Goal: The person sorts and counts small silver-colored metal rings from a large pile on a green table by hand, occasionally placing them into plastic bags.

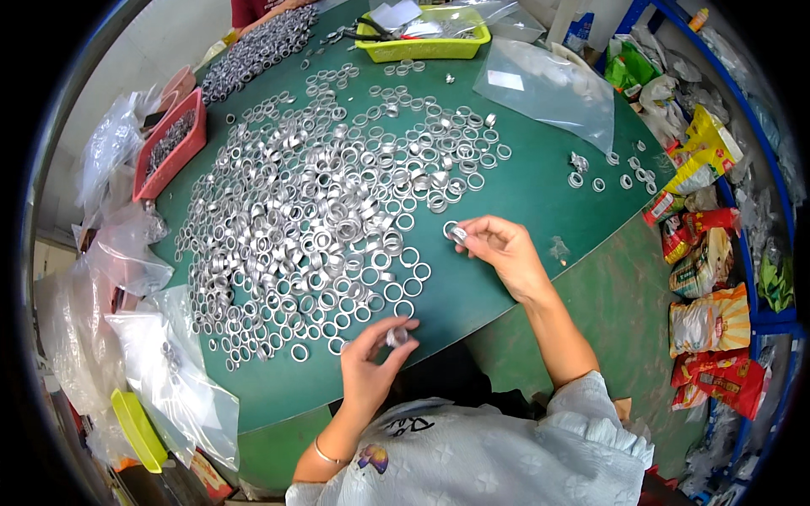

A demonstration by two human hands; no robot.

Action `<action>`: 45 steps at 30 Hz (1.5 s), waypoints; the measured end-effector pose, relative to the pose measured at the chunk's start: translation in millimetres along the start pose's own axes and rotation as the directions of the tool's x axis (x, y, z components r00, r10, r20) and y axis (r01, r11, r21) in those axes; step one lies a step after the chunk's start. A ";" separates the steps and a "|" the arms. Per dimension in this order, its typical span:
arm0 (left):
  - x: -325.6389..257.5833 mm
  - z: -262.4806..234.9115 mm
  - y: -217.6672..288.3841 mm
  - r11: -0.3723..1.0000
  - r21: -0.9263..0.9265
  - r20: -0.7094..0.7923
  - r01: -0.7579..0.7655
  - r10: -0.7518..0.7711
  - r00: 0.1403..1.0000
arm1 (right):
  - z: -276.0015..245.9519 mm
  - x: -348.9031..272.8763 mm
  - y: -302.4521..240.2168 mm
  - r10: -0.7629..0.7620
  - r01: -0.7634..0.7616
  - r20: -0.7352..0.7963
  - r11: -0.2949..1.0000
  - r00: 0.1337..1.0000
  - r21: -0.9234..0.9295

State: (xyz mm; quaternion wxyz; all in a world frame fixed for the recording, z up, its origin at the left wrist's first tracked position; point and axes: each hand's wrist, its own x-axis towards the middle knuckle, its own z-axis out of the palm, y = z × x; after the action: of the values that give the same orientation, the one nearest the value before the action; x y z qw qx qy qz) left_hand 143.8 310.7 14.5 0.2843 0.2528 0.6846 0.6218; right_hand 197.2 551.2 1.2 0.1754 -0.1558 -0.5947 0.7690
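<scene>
Between the thumb and fingers of my left hand (371, 363) is a silvery metal ring (396, 337), held close to the table's near edge. My right hand (504, 251) is farther forward and to the right, its thumb and fingertips pinched on another metal ring (458, 234). Just beyond those fingertips a further ring (450, 228) shows; whether it is touching them I cannot tell. A broad spread of loose metal rings (312, 219) covers the green table (456, 291) to the left of my right hand and ahead of my left.
At the left stands a red basket (201, 135) of small metal parts; a yellow-green tray (422, 51) with pliers (375, 32) is at the back. A clear plastic bag (548, 88) lies back right, near a few rings (598, 185). Another person's hand (283, 8) is at the far edge.
</scene>
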 end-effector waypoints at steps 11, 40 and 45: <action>67.2 30.4 -9.3 0.248 -0.894 0.288 0.373 -0.319 0.903 | 17.7 -2.7 -17.5 -0.393 0.427 0.225 0.565 0.891 -0.706; 85.4 -3.0 -0.8 0.469 -0.708 0.377 0.528 -0.380 0.845 | -94.6 133.0 -21.6 -0.462 0.171 0.097 0.120 0.882 -0.978; 85.7 -3.8 -2.1 0.486 -0.723 0.324 0.492 -0.391 0.862 | -76.1 117.2 -12.6 -0.152 0.275 0.249 0.185 0.956 -0.944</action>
State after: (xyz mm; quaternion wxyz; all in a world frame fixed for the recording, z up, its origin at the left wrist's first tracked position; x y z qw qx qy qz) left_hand 80.2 367.7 6.3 0.5540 -0.0466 0.3653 0.7467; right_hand 128.1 672.9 -8.9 0.1153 -0.1084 -0.9662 0.2033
